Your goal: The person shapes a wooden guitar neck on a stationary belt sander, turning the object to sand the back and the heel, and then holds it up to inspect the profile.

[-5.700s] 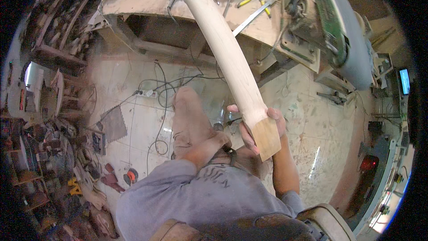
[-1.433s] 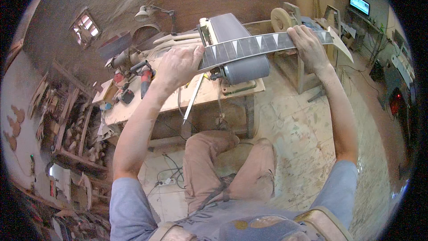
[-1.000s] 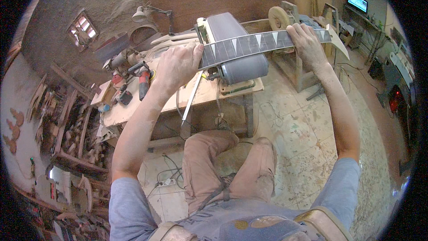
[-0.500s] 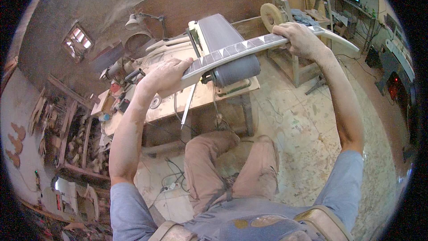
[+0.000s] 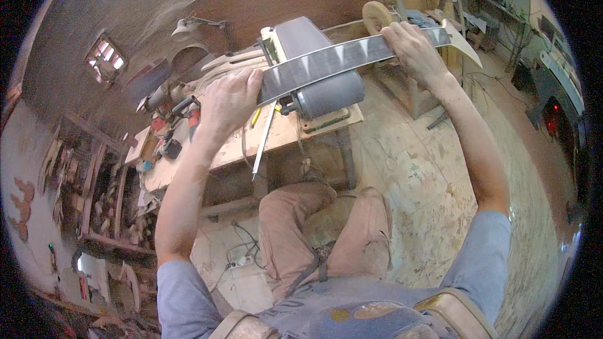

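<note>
A guitar neck (image 5: 339, 58) with a dark fretboard, pale pointed inlays and a light, pointed headstock spans the space between my hands. My left hand (image 5: 231, 100) is closed round its wide end. Near the headstock, my right hand (image 5: 416, 55) grips the other end, fingers over the far edge. The fretboard faces up toward me. Behind and below the neck stands a belt sander (image 5: 330, 95) with a grey belt over a roller. The neck crosses in front of the belt; whether its underside touches is hidden.
The sander stands on a wooden workbench (image 5: 220, 164), with power tools (image 5: 168, 145) at its left and a white strip (image 5: 264, 141) jutting off its front. A desk lamp (image 5: 183, 27) is behind. A round buffing wheel (image 5: 375, 17) stands at back right. Cables (image 5: 242, 251) lie on the floor.
The guitar neck has tilted so its fretboard now shows broadly instead of nearly edge-on. Both hands have turned with it, keeping their grip.
</note>
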Motion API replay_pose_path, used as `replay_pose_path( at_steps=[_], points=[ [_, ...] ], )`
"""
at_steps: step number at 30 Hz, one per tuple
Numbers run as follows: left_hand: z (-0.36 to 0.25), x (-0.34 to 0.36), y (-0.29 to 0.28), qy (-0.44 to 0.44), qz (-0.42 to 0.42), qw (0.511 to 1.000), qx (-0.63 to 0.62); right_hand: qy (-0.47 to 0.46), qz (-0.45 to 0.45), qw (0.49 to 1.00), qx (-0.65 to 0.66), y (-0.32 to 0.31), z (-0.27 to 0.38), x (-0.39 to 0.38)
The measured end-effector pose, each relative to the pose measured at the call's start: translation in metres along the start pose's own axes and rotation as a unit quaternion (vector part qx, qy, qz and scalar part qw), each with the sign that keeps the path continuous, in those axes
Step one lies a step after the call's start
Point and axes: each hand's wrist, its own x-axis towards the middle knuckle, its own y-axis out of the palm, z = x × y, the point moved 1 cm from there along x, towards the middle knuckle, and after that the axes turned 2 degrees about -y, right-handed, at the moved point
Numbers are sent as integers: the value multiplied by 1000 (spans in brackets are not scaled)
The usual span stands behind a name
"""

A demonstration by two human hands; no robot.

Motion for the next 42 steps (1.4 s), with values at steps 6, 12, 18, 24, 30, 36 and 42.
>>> replay_pose_path(
  at_steps=[6,12,18,24,30,36,42],
  points=[
    [58,-8,-3,51,250,961,-103,38,343,921,179,-44,3,44],
    [35,-19,-9,32,70,997,-1,2,117,989,88,2,-5,15],
    [35,-42,-25,-81,-35,996,-14,44,38,996,-67,-1,-26,-18],
    [87,-60,-23,39,226,973,27,40,177,971,156,-25,-25,-2],
    [101,-67,-22,31,154,987,21,10,178,977,115,-22,-15,5],
    [57,-67,-26,-69,-99,991,56,-3,-68,994,-88,3,2,-7],
    [90,-72,-23,-18,27,999,21,-5,30,998,-46,-5,2,-4]
  ],
)
